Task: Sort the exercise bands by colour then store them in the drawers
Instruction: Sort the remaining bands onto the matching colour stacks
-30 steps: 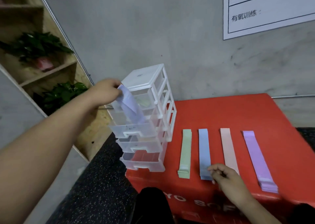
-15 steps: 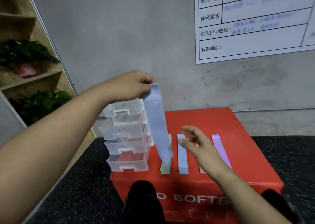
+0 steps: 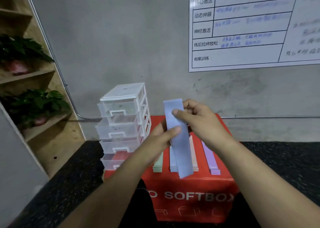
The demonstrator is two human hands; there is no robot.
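Left hand and right hand pinch the blue band near its top; I judge it light and limp.

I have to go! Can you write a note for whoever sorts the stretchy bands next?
Left hand pinches the held blue band near its middle; right hand pinches its top.
Green pile, blue pile, pink pile, purple pile: in a row on the red box, beside the drawer unit.
Done: four colour piles. Left: place this band, probably on the blue pile, then fill the drawers.
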